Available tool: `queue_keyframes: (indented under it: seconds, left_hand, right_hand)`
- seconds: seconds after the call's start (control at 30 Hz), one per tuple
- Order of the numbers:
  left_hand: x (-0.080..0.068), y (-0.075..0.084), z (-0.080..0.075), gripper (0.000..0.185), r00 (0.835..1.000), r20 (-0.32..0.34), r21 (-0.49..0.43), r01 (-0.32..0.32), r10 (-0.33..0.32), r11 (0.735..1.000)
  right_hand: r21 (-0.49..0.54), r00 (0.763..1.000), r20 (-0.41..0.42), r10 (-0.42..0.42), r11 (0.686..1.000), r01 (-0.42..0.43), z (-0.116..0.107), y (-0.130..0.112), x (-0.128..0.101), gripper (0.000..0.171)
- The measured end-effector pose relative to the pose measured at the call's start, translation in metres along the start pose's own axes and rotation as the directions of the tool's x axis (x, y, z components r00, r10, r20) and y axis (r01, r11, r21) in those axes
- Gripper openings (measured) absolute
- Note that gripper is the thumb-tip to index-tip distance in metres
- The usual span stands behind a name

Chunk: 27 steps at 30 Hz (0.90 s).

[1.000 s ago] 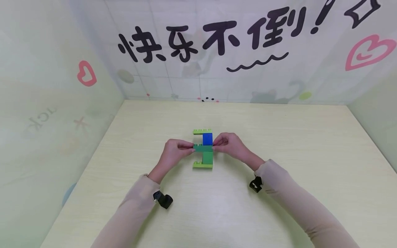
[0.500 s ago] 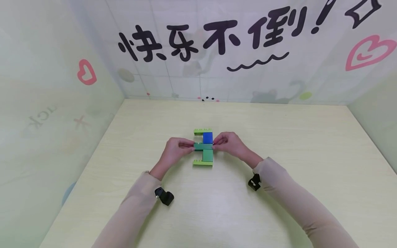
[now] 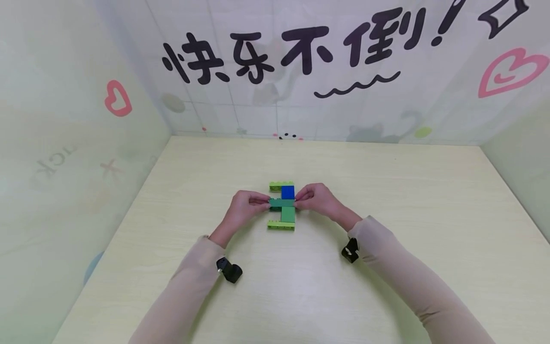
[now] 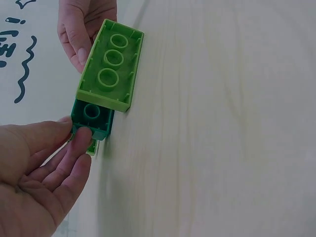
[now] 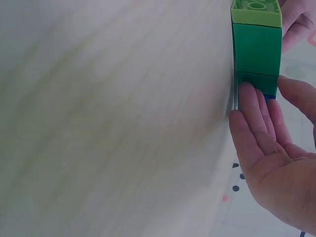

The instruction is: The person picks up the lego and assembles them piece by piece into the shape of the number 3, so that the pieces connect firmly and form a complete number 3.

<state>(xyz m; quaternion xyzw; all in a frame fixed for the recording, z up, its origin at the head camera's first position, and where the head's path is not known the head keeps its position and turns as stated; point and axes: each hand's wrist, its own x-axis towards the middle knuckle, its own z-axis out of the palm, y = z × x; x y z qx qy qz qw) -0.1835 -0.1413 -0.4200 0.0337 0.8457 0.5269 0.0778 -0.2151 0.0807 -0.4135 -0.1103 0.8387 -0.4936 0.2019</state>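
Both hands pinch the block stack at mid-table

Left hand (image 3: 243, 206) and right hand (image 3: 317, 199) clamp the dark green brick (image 3: 281, 203); steady pressure seems needed next.

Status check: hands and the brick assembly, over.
Left hand and right hand pinch opposite ends of the dark green brick. Brick assembly lies on its side on the table. Nothing obstructing.

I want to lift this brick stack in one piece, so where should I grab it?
Probably the dark green bar across the middle, pinched at its two ends, one hand from each side. It bridges the blue brick and green brick, and both ends stick out free.
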Motion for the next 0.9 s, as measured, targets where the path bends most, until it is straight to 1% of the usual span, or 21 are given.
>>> queue_keyframes:
  seconds: [0.13,0.27,0.47,0.6,0.77,0.83,0.9]
  left_hand:
    - [0.0,0.0,0.0,0.022,1.0,0.015,0.008,0.007,-0.007,1.0]
    - [0.0,0.0,-0.001,0.022,0.999,0.029,0.009,0.023,-0.023,1.0]
    - [0.002,0.0,-0.004,0.022,0.998,0.062,0.022,0.021,-0.022,1.0]
    - [0.003,-0.001,-0.006,0.022,0.995,0.094,0.039,0.012,-0.016,0.999]
    - [-0.001,0.0,-0.015,0.023,0.993,0.115,0.059,-0.009,0.002,0.998]
    - [-0.002,-0.001,-0.021,0.024,0.994,0.105,0.066,-0.013,0.006,0.998]
    - [-0.004,-0.002,-0.029,0.024,0.997,0.082,0.098,-0.017,0.009,0.995]
  right_hand:
    - [-0.002,1.0,0.011,0.024,1.0,-0.024,0.0,0.002,0.001,0.022]
    - [-0.005,1.0,0.018,0.02,1.0,-0.02,0.0,0.002,0.0,0.022]
    - [-0.004,1.0,0.018,0.012,1.0,-0.012,-0.001,0.002,0.0,0.022]
    - [-0.005,0.999,0.032,0.013,1.0,-0.013,-0.003,0.003,-0.001,0.023]
    - [-0.037,0.998,0.056,0.018,0.999,-0.016,-0.013,0.008,-0.003,0.026]
    - [-0.051,0.998,0.05,0.025,0.998,-0.023,-0.02,0.011,-0.004,0.027]
    - [-0.061,0.999,0.035,0.021,0.998,-0.019,-0.029,0.014,-0.006,0.028]
